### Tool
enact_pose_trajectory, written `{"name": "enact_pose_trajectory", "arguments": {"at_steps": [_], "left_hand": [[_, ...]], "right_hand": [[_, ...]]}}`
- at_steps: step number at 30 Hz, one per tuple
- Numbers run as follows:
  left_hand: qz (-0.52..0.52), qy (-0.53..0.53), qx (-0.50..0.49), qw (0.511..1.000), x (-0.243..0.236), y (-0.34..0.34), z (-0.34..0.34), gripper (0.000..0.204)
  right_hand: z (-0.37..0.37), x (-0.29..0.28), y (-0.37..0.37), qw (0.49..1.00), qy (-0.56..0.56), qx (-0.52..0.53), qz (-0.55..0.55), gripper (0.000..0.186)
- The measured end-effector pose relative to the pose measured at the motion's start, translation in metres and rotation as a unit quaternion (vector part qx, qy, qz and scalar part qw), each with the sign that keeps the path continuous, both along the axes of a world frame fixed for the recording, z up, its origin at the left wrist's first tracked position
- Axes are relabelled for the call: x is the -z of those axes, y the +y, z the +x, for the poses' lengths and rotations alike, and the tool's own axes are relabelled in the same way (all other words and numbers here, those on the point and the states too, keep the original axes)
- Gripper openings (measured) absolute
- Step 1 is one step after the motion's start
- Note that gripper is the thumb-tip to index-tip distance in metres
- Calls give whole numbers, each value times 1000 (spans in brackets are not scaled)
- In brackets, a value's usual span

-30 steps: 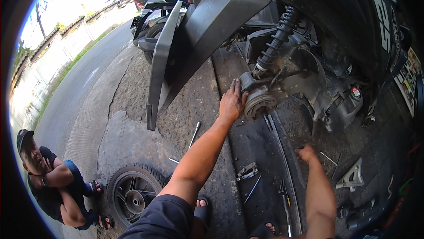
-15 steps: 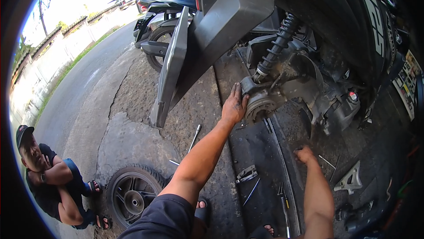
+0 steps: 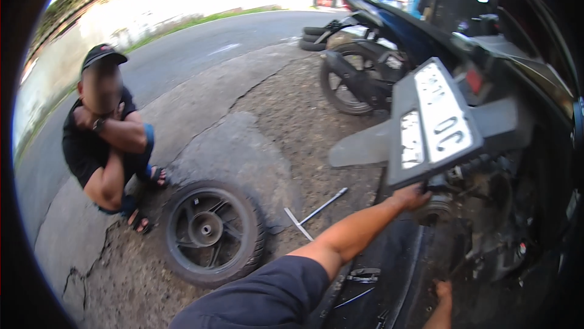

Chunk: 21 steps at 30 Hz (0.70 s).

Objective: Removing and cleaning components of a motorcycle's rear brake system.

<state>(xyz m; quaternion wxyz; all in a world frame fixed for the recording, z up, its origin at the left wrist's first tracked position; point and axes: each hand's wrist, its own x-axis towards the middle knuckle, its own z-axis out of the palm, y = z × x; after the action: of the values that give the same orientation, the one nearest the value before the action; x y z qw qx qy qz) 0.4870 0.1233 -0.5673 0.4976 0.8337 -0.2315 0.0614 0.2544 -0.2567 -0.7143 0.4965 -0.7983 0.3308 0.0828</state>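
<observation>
My left hand (image 3: 415,197) reaches out under the scooter's number plate (image 3: 435,119). Its fingers lie against the round rear hub housing (image 3: 435,208), with no tool visible in them. Lower down, close to the dark ground, my right hand (image 3: 443,291) has its fingers curled in; whether anything is inside them is hidden. Left of my left arm, a removed wheel with its tyre (image 3: 253,241) lies flat on the ground. A T-handle wrench (image 3: 322,206) rests between that wheel and the scooter.
A person in a black cap (image 3: 103,146) squats behind the wheel, arms crossed. Another motorbike (image 3: 359,79) stands farther back, near stacked tyres (image 3: 313,38). A metal bracket (image 3: 364,275) and a thin rod (image 3: 354,298) lie beside my left arm.
My view has swung left, bringing the person, wheel and road further in. My left hand stays at the hub housing. My right hand remains low, its fingers still curled.
</observation>
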Motion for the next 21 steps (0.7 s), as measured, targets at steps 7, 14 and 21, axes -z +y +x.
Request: {"name": "enact_pose_trajectory", "arguments": {"at_steps": [7, 14, 21], "left_hand": [[-163, -106, -5, 981, 20, -9, 16, 40], [-18, -32, -101, 994, 4, -17, 11, 49], [-53, 19, -66, 996, 5, -14, 7, 50]], "right_hand": [[2, 39, -41, 998, 32, 33, -37, 24], [34, 28, -13, 994, 85, 24, -63, 27], [57, 29, 1, 991, 113, 8, -69, 30]]}}
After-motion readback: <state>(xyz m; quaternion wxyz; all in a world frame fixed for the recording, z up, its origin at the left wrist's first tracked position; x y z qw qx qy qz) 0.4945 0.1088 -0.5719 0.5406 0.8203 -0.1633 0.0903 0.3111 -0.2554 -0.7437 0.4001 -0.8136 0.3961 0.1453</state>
